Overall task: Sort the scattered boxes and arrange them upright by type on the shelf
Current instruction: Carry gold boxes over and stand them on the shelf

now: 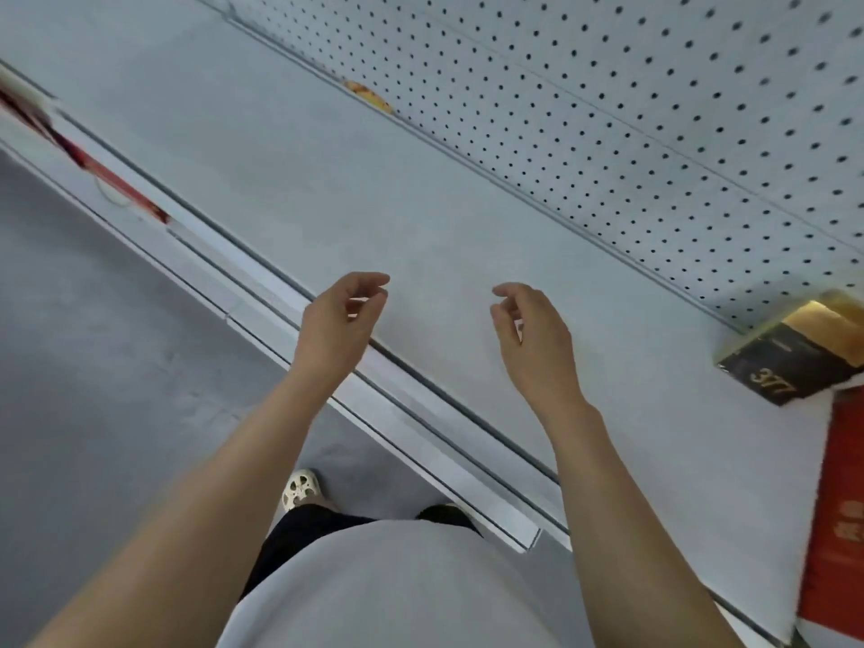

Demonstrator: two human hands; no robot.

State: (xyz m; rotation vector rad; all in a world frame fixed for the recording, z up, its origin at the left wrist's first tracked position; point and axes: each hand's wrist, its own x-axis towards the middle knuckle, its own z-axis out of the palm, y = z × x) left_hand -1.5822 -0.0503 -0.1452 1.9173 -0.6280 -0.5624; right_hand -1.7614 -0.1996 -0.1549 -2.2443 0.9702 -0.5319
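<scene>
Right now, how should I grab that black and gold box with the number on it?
Probably by its two long side faces, near the middle, reaching in with the right hand, which is nearer and empty. The black and gold box lies tilted on the shelf against the pegboard, so its front end faces you.

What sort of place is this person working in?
Probably a shop or a mock-up of one: a white retail shelf backed by a pegboard panel, a price-label strip along its front edge, and boxed goods like the black-and-gold box.

A shop: white retail shelf [327, 180] with pegboard back [654, 109] and price-strip rail [262, 292].
</scene>
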